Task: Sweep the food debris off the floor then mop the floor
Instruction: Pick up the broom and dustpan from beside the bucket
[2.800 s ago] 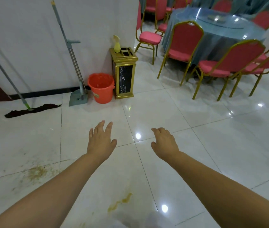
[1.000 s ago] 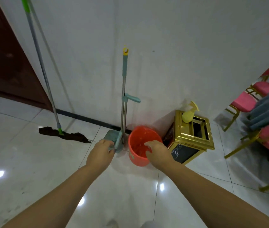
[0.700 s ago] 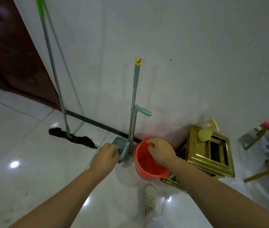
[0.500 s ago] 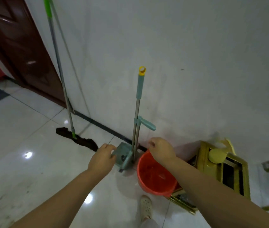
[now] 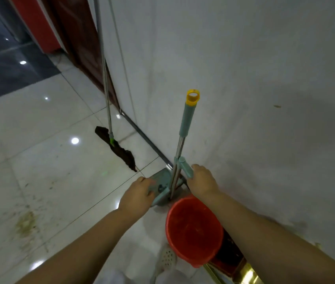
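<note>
Two hands meet the dustpan set (image 5: 163,186) against the wall: left hand (image 5: 136,196) gripping the pan's edge, right hand (image 5: 202,181) touching the side grip, closure unclear. Light, stiff; lift by the pole.

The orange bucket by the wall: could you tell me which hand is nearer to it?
Right. The right hand is just above the orange bucket rim, at the teal handle; the left hand is off to its left, on the dustpan.

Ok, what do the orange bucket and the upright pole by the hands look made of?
Orange bucket: looks like plastic, uniform colour, smooth, slightly glossy wall. Pole: bare shaft looks like polished metal, silvery and reflective; the teal sleeve and yellow cap above it look like matte plastic.
</note>
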A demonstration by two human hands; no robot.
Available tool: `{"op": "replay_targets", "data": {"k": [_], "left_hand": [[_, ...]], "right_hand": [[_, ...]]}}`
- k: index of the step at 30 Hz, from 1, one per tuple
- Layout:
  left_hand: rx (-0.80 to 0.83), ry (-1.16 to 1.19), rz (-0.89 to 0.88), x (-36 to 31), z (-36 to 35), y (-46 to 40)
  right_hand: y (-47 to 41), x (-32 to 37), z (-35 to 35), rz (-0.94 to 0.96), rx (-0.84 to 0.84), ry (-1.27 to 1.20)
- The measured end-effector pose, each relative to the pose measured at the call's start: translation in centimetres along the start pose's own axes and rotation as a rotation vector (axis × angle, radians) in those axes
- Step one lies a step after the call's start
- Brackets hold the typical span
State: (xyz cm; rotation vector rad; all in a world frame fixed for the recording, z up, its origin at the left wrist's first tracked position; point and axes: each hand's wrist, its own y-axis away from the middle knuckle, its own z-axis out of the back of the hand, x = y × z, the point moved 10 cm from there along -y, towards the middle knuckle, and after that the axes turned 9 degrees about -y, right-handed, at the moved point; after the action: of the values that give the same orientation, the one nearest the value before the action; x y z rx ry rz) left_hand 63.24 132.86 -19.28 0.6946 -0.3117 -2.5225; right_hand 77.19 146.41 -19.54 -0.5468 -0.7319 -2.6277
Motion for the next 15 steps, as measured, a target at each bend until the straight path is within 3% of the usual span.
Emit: {"op": "replay_targets", "data": {"k": [7, 15], "left_hand": [[-0.037, 0.062, 0.191, 3.2, 0.4, 0.9], [-0.058, 0.126, 0.338, 8.8, 1.4, 4.9]], "right_hand": [[-2.3, 0.5, -2.9, -0.1, 0.179, -0.151], [-2.1, 5.1, -5.6, -0.14, 0.265, -0.199]]}}
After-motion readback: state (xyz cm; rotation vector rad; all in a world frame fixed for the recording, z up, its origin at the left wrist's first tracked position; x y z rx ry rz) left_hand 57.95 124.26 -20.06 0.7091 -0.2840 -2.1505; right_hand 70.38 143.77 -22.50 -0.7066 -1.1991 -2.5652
